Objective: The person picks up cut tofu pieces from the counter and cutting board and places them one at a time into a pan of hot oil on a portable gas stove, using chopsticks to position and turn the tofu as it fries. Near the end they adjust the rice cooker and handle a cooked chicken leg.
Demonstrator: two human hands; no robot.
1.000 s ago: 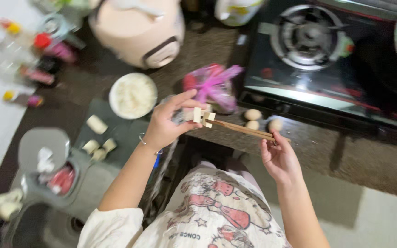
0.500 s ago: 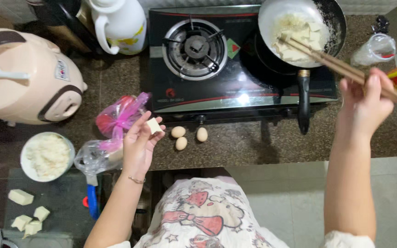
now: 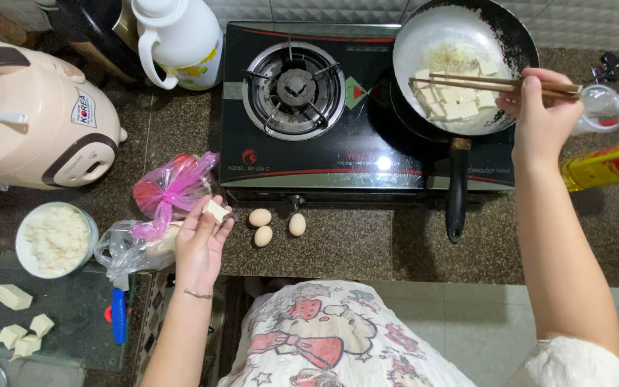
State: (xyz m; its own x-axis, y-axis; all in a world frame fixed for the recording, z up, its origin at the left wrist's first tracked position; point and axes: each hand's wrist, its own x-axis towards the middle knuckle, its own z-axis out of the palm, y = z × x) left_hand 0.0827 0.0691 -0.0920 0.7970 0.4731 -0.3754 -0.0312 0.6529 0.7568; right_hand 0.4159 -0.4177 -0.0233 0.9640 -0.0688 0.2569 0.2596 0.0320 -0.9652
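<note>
While the right hand (image 3: 539, 118) pinches chopsticks (image 3: 496, 84) over tofu slabs in the frying pan (image 3: 460, 36), the left hand (image 3: 200, 240) cups one tofu piece (image 3: 216, 210) with loosely curled fingers; it looks soft and crumbly, best lifted by its broad sides.

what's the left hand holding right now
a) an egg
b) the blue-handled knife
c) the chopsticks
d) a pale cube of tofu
d: the left hand has a pale tofu cube at its fingertips, while the three eggs lie on the counter and the chopsticks are in the right hand over the pan.
</note>
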